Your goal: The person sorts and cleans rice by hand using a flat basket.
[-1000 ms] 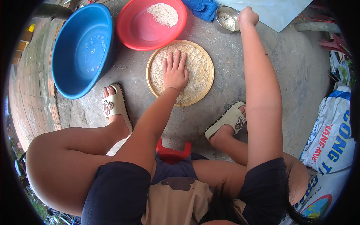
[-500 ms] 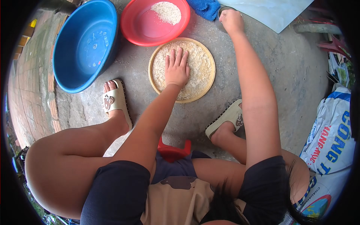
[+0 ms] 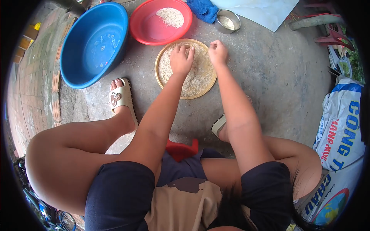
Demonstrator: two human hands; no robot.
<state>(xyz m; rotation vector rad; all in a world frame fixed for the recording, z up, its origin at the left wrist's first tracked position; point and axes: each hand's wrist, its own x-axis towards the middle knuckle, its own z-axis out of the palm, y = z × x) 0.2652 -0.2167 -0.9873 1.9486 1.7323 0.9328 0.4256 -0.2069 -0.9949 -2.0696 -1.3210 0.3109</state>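
Note:
A round woven tray [image 3: 186,96] on the ground holds a layer of pale grains [image 3: 192,82]. Over the left part of the grains is my left hand [image 3: 181,59], its fingers apart and slightly bent, holding nothing visible. My right hand [image 3: 218,52] is at the tray's upper right rim with its fingers curled together; what they hold, if anything, is too small to make out. Beyond it stands a metal cup [image 3: 234,28] with some pale grains inside. A red basin [image 3: 144,32] with a heap of grains sits above the tray.
A large blue basin [image 3: 86,54] stands at the upper left. A blue cloth [image 3: 203,10] and a pale sheet [image 3: 262,11] lie at the top. Printed sacks [image 3: 339,131] are at the right. My sandalled feet are on either side below the tray.
My right hand has left the metal cup and moved down and left to the tray's rim. My left hand's fingers, spread flat before, are now more bent.

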